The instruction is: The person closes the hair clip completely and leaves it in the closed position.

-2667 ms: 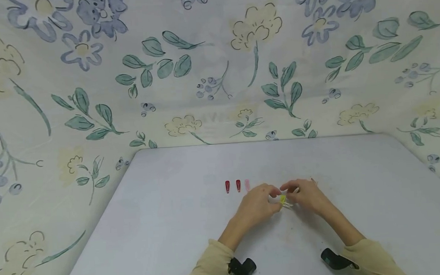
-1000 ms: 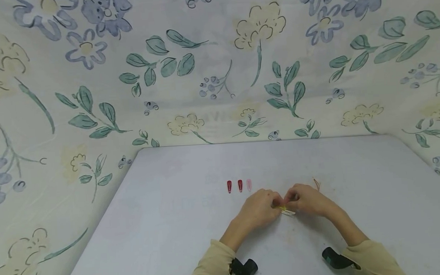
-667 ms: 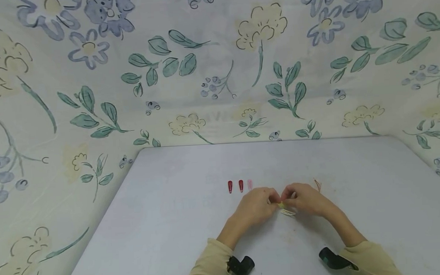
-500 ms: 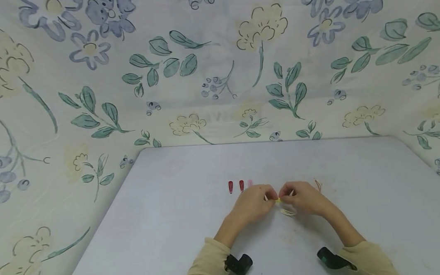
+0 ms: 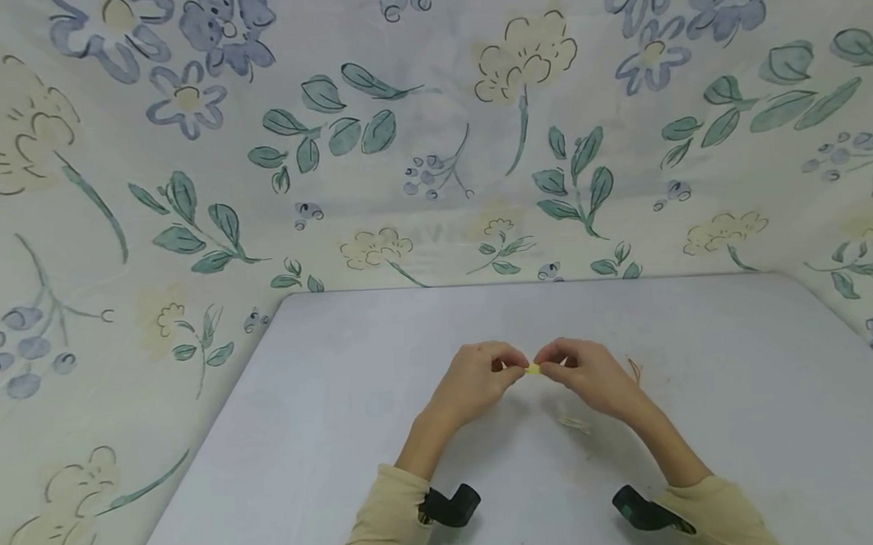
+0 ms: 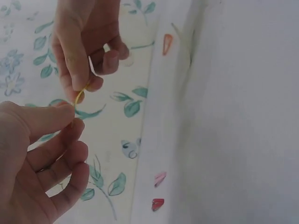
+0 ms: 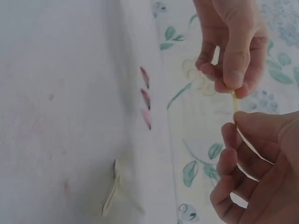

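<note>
Between the two hands is a small yellow clip, seen edge-on as a thin yellow strip in the left wrist view. My left hand pinches one end of it between thumb and index finger. The other end is pinched by my right hand. Both hands hold it above the table, and the fingertips cover its ends. A pale, cream-coloured bundle lies on the table below the hands; its exact form is blurred. In the right wrist view the same bundle is at the lower middle.
Two red clips and a pink clip lie in a row on the white table, hidden behind my left hand in the head view. An orange clip lies beside my right hand. A floral cloth stands behind the table.
Both hands have moved up and to the left, lifting the yellow piece away from the pale bundle, which stays on the table. My left hand now covers the red and pink clips in the head view.
</note>
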The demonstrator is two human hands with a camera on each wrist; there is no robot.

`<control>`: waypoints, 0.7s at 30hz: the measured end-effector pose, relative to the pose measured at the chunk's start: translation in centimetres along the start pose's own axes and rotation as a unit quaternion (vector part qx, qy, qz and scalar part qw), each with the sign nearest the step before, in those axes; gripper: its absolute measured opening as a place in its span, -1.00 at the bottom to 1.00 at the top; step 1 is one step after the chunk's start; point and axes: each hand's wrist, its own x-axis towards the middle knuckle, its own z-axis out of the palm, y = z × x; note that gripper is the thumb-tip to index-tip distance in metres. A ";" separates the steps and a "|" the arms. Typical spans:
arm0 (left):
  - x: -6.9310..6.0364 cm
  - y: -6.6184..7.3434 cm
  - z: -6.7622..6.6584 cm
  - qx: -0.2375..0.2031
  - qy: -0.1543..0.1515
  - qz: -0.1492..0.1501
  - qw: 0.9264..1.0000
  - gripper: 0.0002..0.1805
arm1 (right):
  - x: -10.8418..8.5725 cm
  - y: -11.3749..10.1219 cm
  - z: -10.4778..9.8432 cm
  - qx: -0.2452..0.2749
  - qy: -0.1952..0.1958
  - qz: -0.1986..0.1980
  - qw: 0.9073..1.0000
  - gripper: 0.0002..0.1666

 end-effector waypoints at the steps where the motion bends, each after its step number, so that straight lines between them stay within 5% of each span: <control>1: 0.0 0.0 -0.3 -0.006 0.008 0.001 1.000 -0.89 | 0.1 -0.1 0.0 0.011 0.005 -0.001 1.000 -0.80; 8: 0.2 0.1 -1.0 -0.025 0.049 0.000 0.998 -0.86 | 0.6 -1.2 0.0 0.052 0.030 -0.007 0.998 -0.77; 21: 0.7 0.0 -1.4 -0.048 0.049 -0.025 0.997 -0.88 | 0.9 -2.1 0.2 0.059 0.038 0.010 0.997 -0.75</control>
